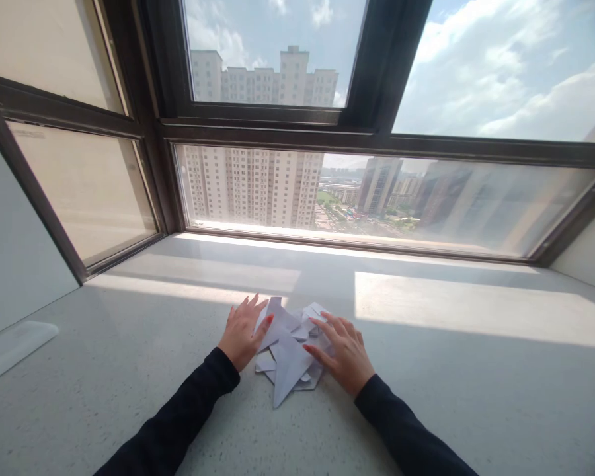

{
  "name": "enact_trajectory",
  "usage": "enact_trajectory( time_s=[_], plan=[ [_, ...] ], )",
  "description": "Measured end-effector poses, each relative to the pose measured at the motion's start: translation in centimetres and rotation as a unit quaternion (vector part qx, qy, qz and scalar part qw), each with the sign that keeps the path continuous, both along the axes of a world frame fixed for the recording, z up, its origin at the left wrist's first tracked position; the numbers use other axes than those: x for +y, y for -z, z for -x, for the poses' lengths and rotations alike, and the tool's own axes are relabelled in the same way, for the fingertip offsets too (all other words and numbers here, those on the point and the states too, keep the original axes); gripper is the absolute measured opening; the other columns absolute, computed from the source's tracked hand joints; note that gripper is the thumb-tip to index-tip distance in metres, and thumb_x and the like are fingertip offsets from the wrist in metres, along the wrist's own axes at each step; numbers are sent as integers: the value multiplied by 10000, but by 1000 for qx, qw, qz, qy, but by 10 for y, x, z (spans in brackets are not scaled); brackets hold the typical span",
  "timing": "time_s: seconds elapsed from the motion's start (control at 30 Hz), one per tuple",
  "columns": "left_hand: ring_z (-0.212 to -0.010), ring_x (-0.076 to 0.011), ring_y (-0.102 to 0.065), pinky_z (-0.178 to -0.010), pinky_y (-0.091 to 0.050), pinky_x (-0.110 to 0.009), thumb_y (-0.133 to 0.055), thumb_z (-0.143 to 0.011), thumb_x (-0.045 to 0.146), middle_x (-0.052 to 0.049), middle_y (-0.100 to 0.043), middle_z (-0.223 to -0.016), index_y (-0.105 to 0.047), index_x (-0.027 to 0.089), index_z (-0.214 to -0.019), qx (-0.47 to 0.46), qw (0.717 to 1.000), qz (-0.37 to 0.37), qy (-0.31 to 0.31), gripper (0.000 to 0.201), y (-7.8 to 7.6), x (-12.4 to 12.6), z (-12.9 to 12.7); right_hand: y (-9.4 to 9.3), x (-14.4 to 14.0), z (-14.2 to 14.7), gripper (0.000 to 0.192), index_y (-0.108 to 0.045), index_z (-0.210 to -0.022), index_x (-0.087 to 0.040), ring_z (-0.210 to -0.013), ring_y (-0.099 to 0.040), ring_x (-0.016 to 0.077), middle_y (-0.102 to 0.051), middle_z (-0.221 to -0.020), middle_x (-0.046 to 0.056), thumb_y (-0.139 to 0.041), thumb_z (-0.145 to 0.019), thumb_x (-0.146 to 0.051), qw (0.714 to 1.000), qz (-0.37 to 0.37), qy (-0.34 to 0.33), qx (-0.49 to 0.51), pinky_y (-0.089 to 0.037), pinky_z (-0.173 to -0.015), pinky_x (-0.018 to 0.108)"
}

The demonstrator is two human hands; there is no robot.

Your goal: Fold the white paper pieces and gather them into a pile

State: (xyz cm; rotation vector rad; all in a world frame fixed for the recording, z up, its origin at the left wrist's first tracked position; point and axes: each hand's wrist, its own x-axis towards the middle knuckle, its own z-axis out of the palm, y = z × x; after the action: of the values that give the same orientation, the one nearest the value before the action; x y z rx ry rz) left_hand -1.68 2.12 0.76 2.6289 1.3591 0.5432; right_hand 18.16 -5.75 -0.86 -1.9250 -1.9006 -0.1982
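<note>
A loose heap of white paper pieces [290,363], some cut or folded to points, lies on the speckled sill between my hands. My left hand [245,330] rests at the heap's left edge, fingers spread and thumb over the paper. On the other side, my right hand [344,350] reaches over the right edge, its fingers apart and curved above the pieces. The fingertips seem to touch the paper, but neither hand visibly grips a piece. The underside of the heap is hidden.
The pale stone windowsill [451,396] spreads around the heap, with sunlit patches toward the back. A translucent white plastic object [17,347] lies at the far left against the wall. Dark window frames [287,135] close off the back and left; tall buildings stand outside.
</note>
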Motion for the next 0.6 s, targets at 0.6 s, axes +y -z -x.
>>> enact_trajectory(
  time_s=[0.6],
  plan=[
    [-1174,-269,-227,-927,-212,-450,-246,-756,522,-89,-299,-1288,-285,179,-1229,53,998,6,28,586,21,5,2,-5,-17,26,530,-372,-1178,-281,-1096,-352,216,-462,-1169,34,-403,-707,-523,978,62,-200,-12,-205,-933,394]
  ],
)
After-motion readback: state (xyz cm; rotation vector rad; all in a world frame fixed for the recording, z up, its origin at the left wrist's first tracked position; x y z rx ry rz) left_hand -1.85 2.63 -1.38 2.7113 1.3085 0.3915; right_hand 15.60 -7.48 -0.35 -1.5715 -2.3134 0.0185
